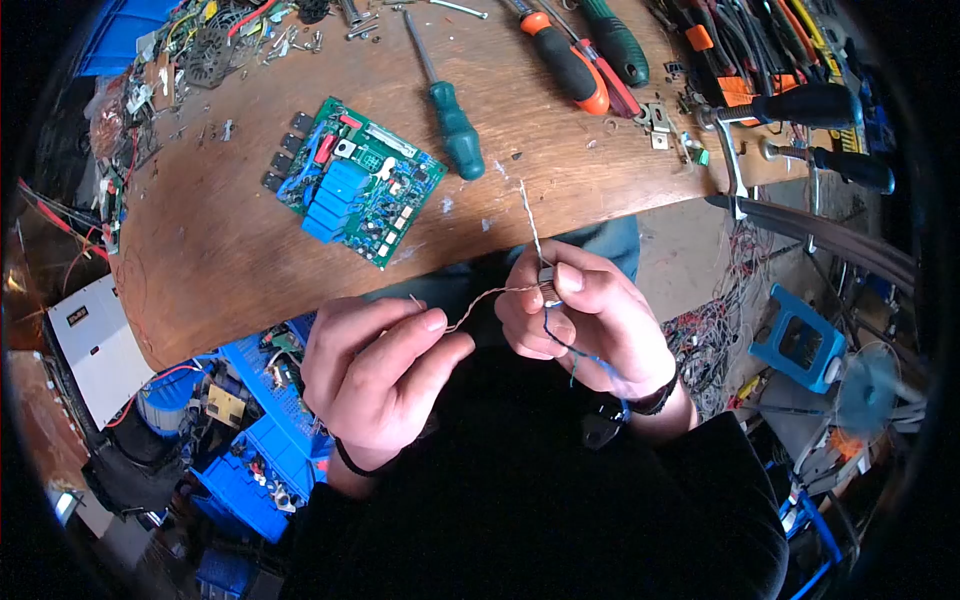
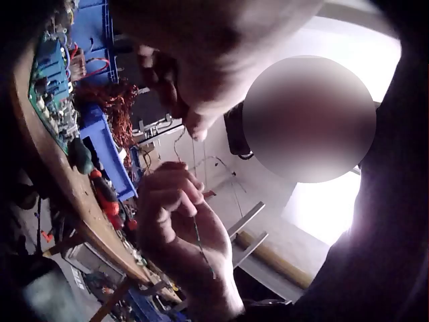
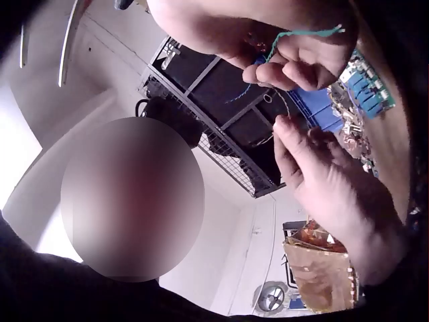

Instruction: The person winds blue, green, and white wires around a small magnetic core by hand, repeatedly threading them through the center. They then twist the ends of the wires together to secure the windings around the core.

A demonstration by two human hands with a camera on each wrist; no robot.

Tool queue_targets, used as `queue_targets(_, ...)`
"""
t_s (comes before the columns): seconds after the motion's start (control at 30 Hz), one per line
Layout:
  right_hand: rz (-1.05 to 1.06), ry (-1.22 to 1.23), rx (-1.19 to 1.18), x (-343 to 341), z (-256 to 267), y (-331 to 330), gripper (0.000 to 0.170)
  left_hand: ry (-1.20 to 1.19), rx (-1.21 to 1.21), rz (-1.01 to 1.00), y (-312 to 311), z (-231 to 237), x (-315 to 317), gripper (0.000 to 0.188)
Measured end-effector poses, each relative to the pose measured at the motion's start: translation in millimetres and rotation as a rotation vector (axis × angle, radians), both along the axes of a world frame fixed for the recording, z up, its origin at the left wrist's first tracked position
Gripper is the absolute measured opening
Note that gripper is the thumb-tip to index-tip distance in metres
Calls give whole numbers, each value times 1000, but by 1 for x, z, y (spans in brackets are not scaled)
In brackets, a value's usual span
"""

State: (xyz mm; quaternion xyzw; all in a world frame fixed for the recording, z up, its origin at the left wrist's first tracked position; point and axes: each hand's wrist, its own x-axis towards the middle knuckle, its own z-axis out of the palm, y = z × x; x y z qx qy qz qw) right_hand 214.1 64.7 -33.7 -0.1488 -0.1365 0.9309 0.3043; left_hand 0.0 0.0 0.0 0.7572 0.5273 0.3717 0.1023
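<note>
My right hand (image 1: pixel 610 315) grips a small light-coloured part (image 1: pixel 547 284) between thumb and fingers, partly hidden by them. Twisted wire pairs run out of it: a white one (image 1: pixel 531 212) points toward the table, a brown one (image 1: pixel 488 293) goes left, and a blue-green one (image 1: pixel 572 350) hangs across the palm. The brown pair's far end is pinched by my left hand (image 1: pixel 375 370), with its tip poking past the fingers. In the right wrist view the green twisted wire (image 3: pixel 301 32) lies across the right hand. Both hands are in front of the table edge.
On the wooden table (image 1: pixel 220 250) lie a green circuit board (image 1: pixel 365 180) with blue heatsinks and a green-handled screwdriver (image 1: pixel 455 130). More screwdrivers (image 1: pixel 565 65), clamps (image 1: pixel 740 160) and loose scraps (image 1: pixel 210 60) surround them. Blue bins (image 1: pixel 255 480) stand below left.
</note>
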Motion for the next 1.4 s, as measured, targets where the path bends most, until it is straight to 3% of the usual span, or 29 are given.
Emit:
queue_targets(0.1, -48, -32, 21, 1, 3, -1, 36, 46, 7, 78, -2, -12, 4, 60)
queue_targets(0.17, -98, -178, 119, 5, 5, 0, 32, -315, -47, 364, 2, -25, 10, 55)
queue_targets(0.23, -209, -219, 172, 8, 1, -1, 29, 146, -153, 283, 27, -11, -9, 62)
queue_targets(0.3, -220, -184, 151, 13, 0, 1, 27, 366, -194, 258, 44, -4, -18, 67)
queue_targets(0.4, -160, -430, 195, 19, 6, -3, 26, 398, -248, 217, 64, -5, -26, 65)
queue_targets(0.53, -248, -438, 318, 20, 1, -12, 22, 479, -199, 136, 74, -9, -52, 60)
queue_targets(0.67, -346, -474, 276, 26, 5, -27, 20, 517, -175, 127, 76, -4, -83, 55)
queue_targets(0.73, -407, -497, 278, 25, 14, -37, 21, 456, 28, 181, 72, 8, -80, 42)
queue_targets(0.77, -407, -505, 287, 23, 18, -41, 21, 219, -48, 81, 63, 39, -47, 39)
queue_targets(0.8, -403, -471, 297, 21, 21, -45, 21, 83, -135, 68, 44, 30, -39, 37)
queue_targets(0.87, -357, -407, 305, 15, 19, -51, 24, 66, -174, -296, 25, 45, -7, 32)
queue_targets(0.9, -337, -377, 315, 15, 25, -52, 25, -82, -240, -365, 20, 53, 17, 25)
queue_targets(0.97, -346, -289, 305, 19, 21, -55, 28, -126, -165, -464, 20, 40, 32, 17)
queue_targets(1.1, -279, -275, 399, 46, 23, -36, 27, -102, -91, -257, 17, 45, 55, 12)
queue_targets(1.17, -246, -277, 482, 55, 29, -23, 27, -115, -114, -49, 10, 50, 73, 12)
queue_targets(1.4, -129, -242, 463, 59, 46, 5, 29, -91, -54, 233, 1, 75, 104, 13)
